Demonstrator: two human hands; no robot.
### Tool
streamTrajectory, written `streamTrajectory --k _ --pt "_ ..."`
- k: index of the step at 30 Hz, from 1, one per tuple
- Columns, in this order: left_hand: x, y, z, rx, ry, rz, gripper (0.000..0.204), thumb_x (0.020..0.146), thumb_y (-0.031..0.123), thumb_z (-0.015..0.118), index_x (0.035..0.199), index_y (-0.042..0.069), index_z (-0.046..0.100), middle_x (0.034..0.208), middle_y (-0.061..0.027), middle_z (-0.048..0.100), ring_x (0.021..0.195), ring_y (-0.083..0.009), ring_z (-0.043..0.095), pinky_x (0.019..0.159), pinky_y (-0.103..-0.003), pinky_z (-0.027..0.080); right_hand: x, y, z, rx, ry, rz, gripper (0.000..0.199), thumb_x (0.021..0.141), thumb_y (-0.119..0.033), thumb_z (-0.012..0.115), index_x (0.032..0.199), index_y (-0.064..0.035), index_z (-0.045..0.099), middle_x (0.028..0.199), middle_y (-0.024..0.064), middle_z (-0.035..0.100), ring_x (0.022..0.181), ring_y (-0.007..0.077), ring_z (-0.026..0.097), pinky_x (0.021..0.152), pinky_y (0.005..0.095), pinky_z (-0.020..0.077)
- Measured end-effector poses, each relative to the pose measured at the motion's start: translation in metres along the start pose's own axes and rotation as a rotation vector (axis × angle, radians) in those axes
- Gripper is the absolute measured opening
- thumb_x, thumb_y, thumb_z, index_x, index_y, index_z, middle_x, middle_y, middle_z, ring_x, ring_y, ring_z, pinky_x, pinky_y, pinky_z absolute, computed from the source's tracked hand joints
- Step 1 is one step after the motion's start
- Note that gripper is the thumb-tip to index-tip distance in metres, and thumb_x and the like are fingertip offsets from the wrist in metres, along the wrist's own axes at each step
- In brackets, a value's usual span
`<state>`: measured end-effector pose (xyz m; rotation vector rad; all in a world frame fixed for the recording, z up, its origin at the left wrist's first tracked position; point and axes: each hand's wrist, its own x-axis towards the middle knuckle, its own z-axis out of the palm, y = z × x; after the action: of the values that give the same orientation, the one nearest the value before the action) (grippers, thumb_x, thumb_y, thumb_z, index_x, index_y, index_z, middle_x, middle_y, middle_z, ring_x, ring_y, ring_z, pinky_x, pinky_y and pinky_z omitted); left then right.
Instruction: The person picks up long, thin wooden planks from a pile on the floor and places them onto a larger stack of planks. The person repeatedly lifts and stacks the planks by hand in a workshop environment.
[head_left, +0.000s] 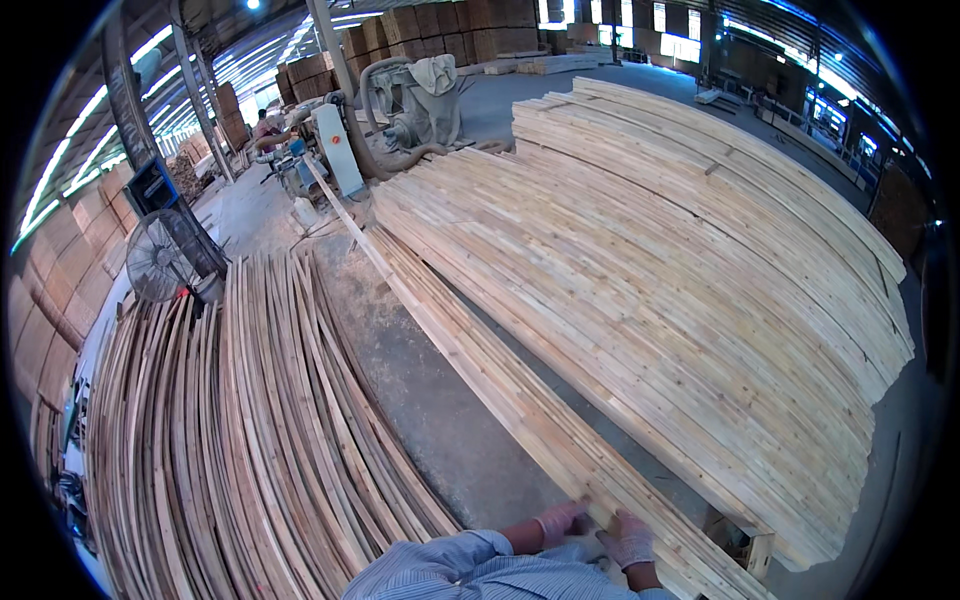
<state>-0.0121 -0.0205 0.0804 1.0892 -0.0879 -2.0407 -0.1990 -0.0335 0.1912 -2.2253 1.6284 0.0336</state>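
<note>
A long, pale wooden strip (455, 358) runs from my waist toward the machine at the far end, along the left side of a narrow stack of similar strips (560, 418). My left hand (563, 522), in a thin pale glove, is closed at the strip's left edge; its fingertips are slightly blurred. Close to it on the right, my gloved right hand (628, 543) lies over the wood with its thumb toward the left, closed on the strip. Its fingertips are partly hidden.
Many curved wooden strips (260, 420) lie on my left. A wide layered stack of planks (640, 300) fills the right. Ahead stand a machine with a pale panel (338, 150), a covered machine (425, 100), a round fan (160, 258) and a person (266, 128).
</note>
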Motion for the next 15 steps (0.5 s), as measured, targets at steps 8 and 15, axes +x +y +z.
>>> streamTrajectory --k 8,15 --pt "0.050 0.129 -0.104 0.014 0.457 0.291 0.045 0.089 0.047 0.067 0.103 0.004 0.066 0.089 -0.0096 0.069 0.071 -0.0229 0.067 0.062 -0.040 0.057 -0.049 0.009 -0.023 0.518 0.199 0.059 0.042 0.076 -0.032 0.070 0.104 -0.0015 0.066 0.102 0.0209 0.067 0.098 0.0413 0.063 0.087 0.0505 0.0499" --pt "0.045 0.244 -0.163 -0.255 0.410 0.526 0.048 0.097 0.047 0.054 0.130 0.011 0.052 0.119 -0.0105 0.065 0.105 -0.0313 0.066 0.087 -0.053 0.055 -0.224 0.231 0.242 0.593 0.086 0.633 0.047 0.083 -0.035 0.070 0.125 -0.0152 0.063 0.119 0.0196 0.065 0.109 0.0352 0.062 0.096 0.0417 0.0488"
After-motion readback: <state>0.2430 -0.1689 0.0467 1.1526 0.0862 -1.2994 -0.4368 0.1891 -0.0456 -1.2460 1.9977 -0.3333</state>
